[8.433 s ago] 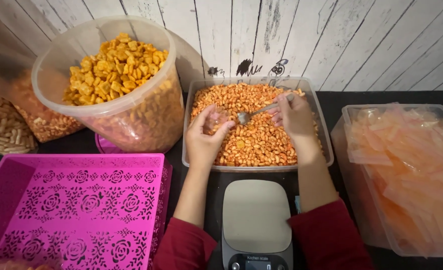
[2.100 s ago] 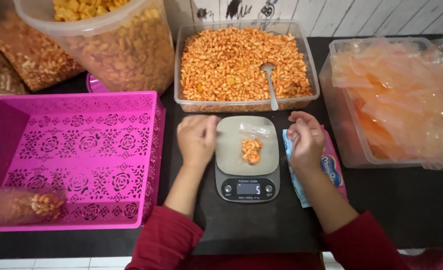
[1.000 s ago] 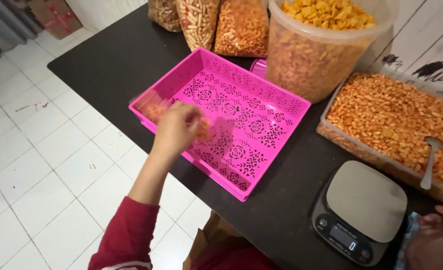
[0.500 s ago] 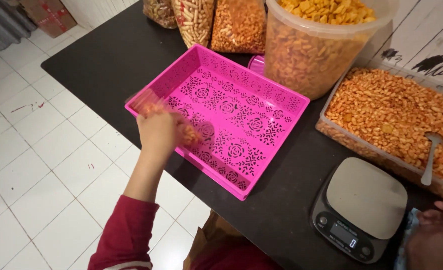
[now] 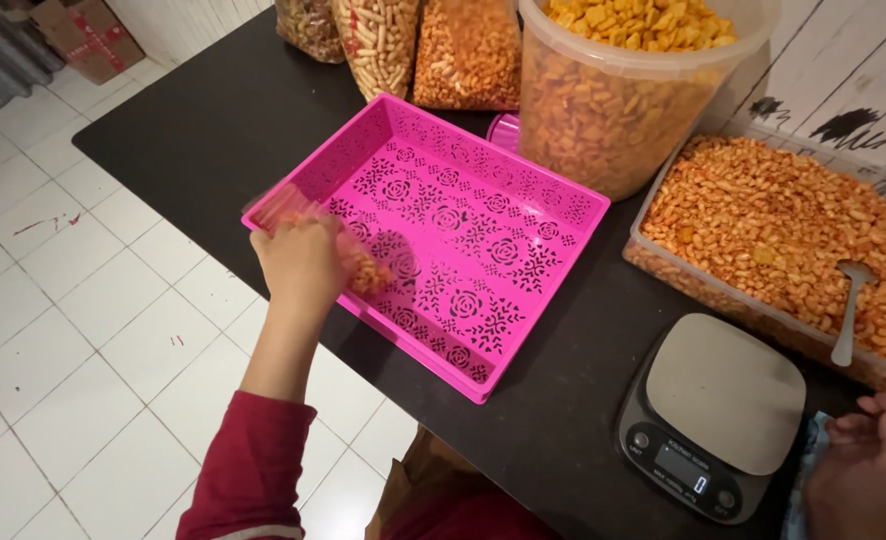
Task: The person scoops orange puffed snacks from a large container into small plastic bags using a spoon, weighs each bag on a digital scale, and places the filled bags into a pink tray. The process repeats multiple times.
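The left hand (image 5: 301, 265) grips a small clear packet of orange snacks (image 5: 363, 268) just over the pink perforated plastic tray (image 5: 483, 215), near its front-left corner; laying it flat should keep it tidy. The right hand (image 5: 868, 470), loosely curled, rests right of the tray, beside the grey kitchen scale (image 5: 723, 395).

We record: left hand (image 5: 301, 262) gripping a small clear packet of orange snacks (image 5: 363, 270) over the pink perforated plastic tray (image 5: 483, 215); right hand (image 5: 868, 470) beside the grey digital kitchen scale (image 5: 713, 415).

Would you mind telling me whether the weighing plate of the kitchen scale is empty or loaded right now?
Empty: the kitchen scale shows a bare grey plate, nothing resting on it. The right hand lies beside it.
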